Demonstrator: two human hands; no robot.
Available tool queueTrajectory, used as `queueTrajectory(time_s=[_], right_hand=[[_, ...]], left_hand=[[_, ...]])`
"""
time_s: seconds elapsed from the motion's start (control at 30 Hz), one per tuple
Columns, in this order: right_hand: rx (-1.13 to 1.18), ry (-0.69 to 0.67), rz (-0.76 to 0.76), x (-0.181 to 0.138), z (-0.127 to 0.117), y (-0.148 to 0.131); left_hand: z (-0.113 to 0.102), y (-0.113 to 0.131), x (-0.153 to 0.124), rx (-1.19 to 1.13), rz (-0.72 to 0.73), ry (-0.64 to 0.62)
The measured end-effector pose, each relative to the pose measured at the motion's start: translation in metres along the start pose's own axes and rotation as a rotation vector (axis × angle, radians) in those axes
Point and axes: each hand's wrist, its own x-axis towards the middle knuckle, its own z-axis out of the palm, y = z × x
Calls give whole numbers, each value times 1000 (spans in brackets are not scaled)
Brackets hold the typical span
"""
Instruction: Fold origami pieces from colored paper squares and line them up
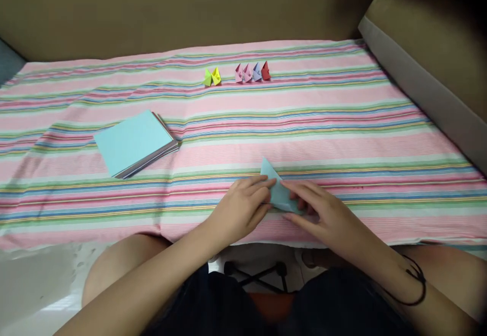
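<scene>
A light blue sheet of origami paper (280, 194), folded to a triangle-like shape with one point facing away from me, lies near the front edge of the striped cloth. My left hand (245, 204) is on its left side, with bent fingers pressing on the paper. At the right side, my right hand (317, 207) pinches the paper's lower right part between thumb and fingers. That corner is partly hidden by the fingers.
A stack of coloured paper (133, 141), light blue on top, lies at the left. Toward the back stand two yellow-green folded pieces (212, 76) and a row of several pink, lilac and red ones (252, 72). Beyond the striped cloth (304, 148) rises a brown sofa back (182, 11); an armrest (426, 62) bounds the right.
</scene>
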Motion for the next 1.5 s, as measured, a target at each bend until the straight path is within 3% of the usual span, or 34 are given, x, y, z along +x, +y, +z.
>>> queueTrajectory(time_s=[0.07,0.17,0.4,0.63,0.9,1.2,1.5], right_hand=[[-65,1,-27,-2,4,0],[-75,-1,-14,-4,6,-2],[123,-20,114,-6,-3,-3],[82,203,240,-1,6,-9],[-25,341,321,2,20,-14],[-53,357,332,2,24,-14],[-105,395,317,2,27,-16]], left_hand=[[0,1,-1,43,25,-34],[1,0,-4,13,16,24],[2,-1,-3,-163,-85,151],[7,6,1,-261,-311,254],[9,6,5,-171,-349,228],[14,14,-3,244,-137,139],[19,13,-5,293,-131,130]])
